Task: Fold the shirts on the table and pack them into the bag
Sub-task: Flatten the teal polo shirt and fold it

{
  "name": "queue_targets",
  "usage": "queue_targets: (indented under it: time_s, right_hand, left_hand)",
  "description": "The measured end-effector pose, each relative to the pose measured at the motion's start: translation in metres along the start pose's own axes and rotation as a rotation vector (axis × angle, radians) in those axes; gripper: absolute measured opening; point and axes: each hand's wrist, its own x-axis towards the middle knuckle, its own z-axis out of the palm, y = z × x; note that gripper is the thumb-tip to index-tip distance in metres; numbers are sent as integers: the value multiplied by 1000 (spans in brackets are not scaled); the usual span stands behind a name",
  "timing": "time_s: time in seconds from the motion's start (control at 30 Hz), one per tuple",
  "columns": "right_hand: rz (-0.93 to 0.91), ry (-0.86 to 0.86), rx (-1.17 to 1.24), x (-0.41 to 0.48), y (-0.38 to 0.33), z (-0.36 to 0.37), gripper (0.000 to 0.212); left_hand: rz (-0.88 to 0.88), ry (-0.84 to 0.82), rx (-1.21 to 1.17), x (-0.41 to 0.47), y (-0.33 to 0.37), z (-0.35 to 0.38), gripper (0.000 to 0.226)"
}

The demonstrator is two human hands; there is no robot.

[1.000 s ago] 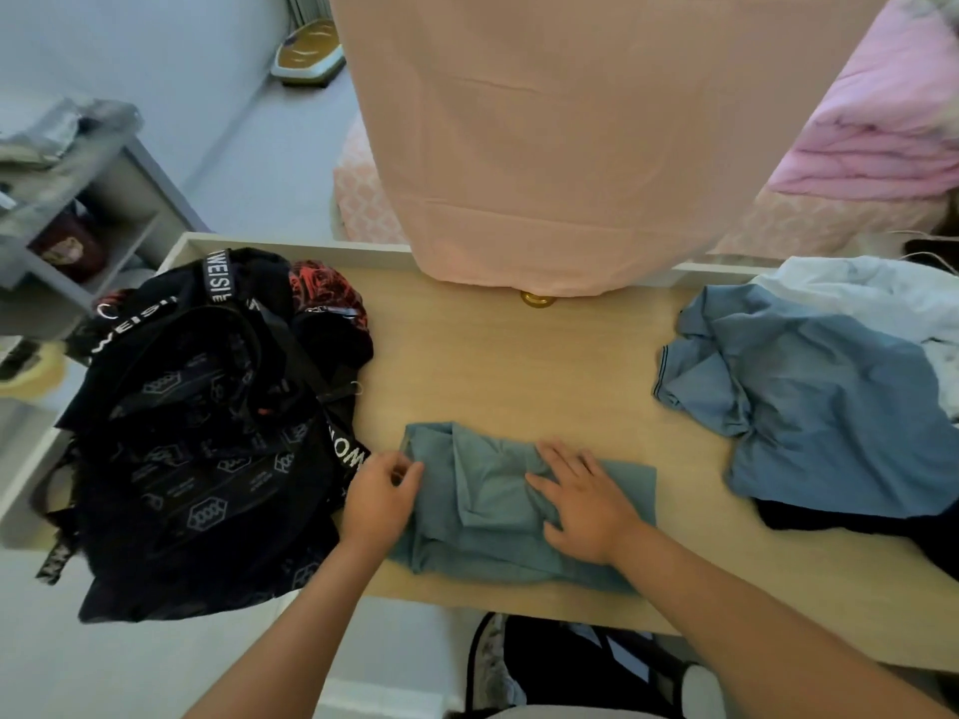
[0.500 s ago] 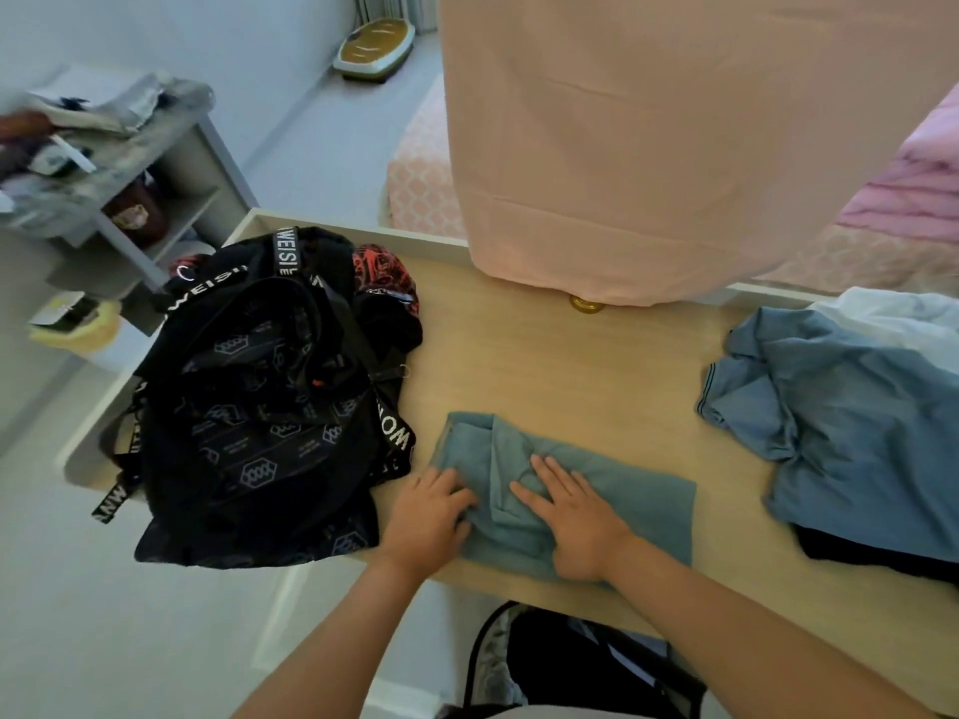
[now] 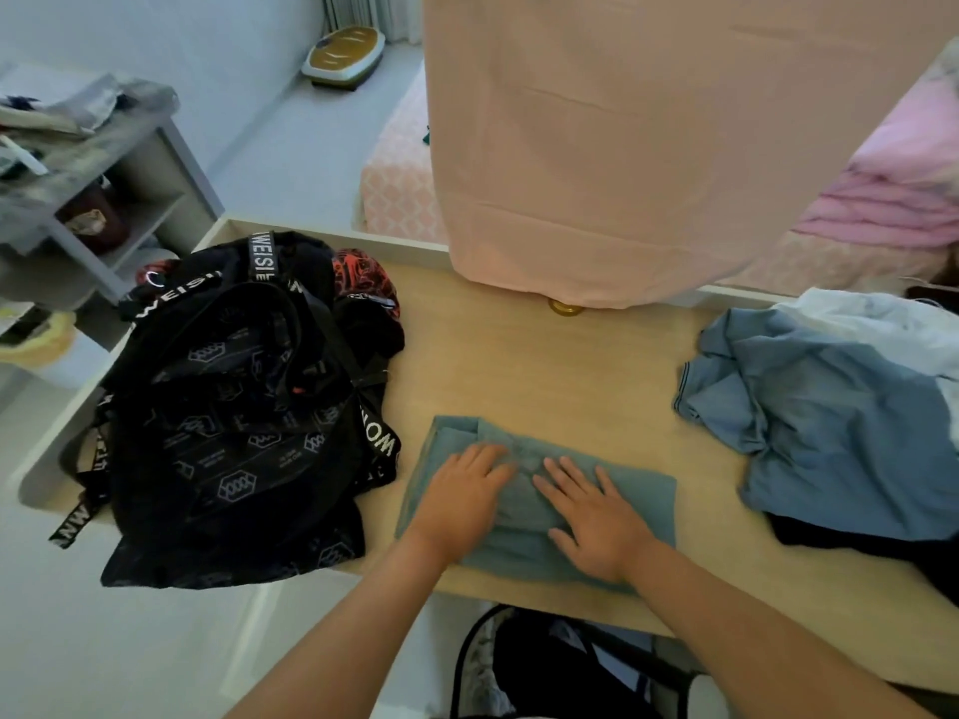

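A folded teal shirt (image 3: 643, 498) lies near the front edge of the wooden table (image 3: 545, 365). My left hand (image 3: 462, 498) lies flat on its left half, fingers straight. Beside it, my right hand (image 3: 594, 518) presses flat on the middle with fingers spread. A black backpack (image 3: 228, 407) with white lettering sits at the table's left end, a red and black garment (image 3: 363, 277) showing at its top. At the right lies a crumpled blue shirt (image 3: 840, 428), with a white garment (image 3: 892, 319) behind it and a dark one (image 3: 856, 539) under it.
A peach cloth (image 3: 622, 147) hangs over the table's far edge, with a small gold object (image 3: 565, 306) below its hem. A grey shelf unit (image 3: 93, 199) stands at the left. Pink bedding (image 3: 903, 179) lies behind at the right. A dark chair (image 3: 560, 666) is under the table's front edge.
My left hand let go of the shirt's left edge and now lies flat on it. The right hand stayed pressed on the shirt. The view shifted left.
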Motion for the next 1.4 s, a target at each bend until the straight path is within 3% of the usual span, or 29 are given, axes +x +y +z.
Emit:
queue_targets:
  time_s: [0.17, 0.23, 0.33, 0.4, 0.57, 0.67, 0.73, 0.8, 0.93, 1.03, 1.13, 1.23, 1.3, 1.4]
  right_hand:
    - [21, 7, 75, 2, 18, 3, 83]
    - [9, -24, 71, 3, 30, 6, 85]
    - [-37, -19, 59, 8, 42, 8, 85]
    - [-47, -8, 52, 13, 47, 7, 85]
    - [129, -45, 5, 29, 56, 0, 84]
    - [333, -57, 84, 41, 60, -9, 81]
    - [451, 1, 150, 47, 63, -17, 82]
    - [495, 64, 207, 49, 65, -24, 80]
    - [459, 116, 177, 39, 64, -24, 69]
    - [328, 203, -31, 32, 64, -19, 58]
    - [115, 292, -36, 24, 60, -17, 56]
    - [-16, 215, 29, 7, 50, -8, 77]
    - [-18, 134, -5, -2, 47, 1, 96]
    - [19, 76, -58, -8, 44, 12, 99]
  left_hand:
    - [-130, -401, 172, 44, -8, 16, 60]
    - [-239, -465, 208, 40, -23, 23, 68]
    - [-273, -435, 206, 36, -33, 28, 88]
    - [-271, -418, 177, 45, -37, 30, 88]
    - [-251, -175, 326, 82, -28, 26, 60]
    - [-43, 20, 191, 85, 15, 31, 44]
    - [43, -64, 117, 81, 37, 43, 43]
    - [-32, -186, 112, 79, 36, 54, 50]
    - [-227, -254, 110, 75, 8, 51, 49]
    - [-180, -193, 126, 76, 3, 38, 51]
    - [-28, -165, 67, 66, 13, 38, 56]
    - [85, -251, 50, 44, 20, 52, 69]
    - [21, -329, 70, 29, 22, 57, 74]
    - [-68, -362, 94, 18, 27, 54, 75]
